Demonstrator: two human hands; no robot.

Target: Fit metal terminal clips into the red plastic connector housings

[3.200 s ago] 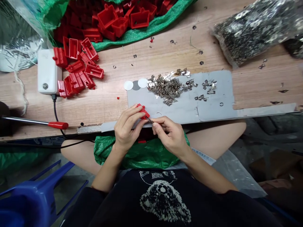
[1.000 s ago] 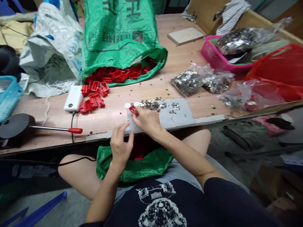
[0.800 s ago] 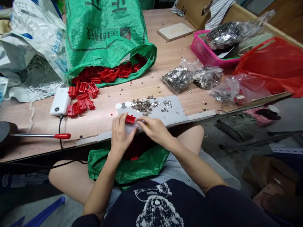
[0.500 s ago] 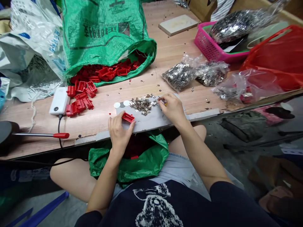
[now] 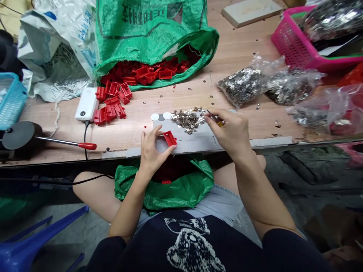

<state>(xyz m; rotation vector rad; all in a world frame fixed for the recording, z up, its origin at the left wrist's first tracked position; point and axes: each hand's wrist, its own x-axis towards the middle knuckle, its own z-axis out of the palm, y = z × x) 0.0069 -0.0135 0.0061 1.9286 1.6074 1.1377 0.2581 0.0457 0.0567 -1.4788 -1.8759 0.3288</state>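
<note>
My left hand (image 5: 151, 151) is closed around a small red plastic housing (image 5: 170, 139), an open box shape now tilted, held over the grey board (image 5: 195, 141) near the table edge. A slim dark tool with a yellow part (image 5: 219, 122) sits pinched in my right hand (image 5: 231, 130); its exact kind is unclear. The tool's tip is close to the right side of a heap of small shiny metal pieces (image 5: 187, 120) on the board. White round discs (image 5: 167, 116) lie at the heap's left.
Several red housings (image 5: 110, 105) lie beside a white power bank (image 5: 86, 104). Behind them a green sack (image 5: 153, 34) spills more. Bags of metal pieces (image 5: 242, 86) and a pink basket (image 5: 295, 45) stand right. A red-tipped lever (image 5: 87, 146) juts in at left. Another green bag (image 5: 181, 196) fills my lap.
My left hand has turned the red housing from lying nearly level to a steeper slant. The right hand still holds the tool by the heap. The whole view has shifted.
</note>
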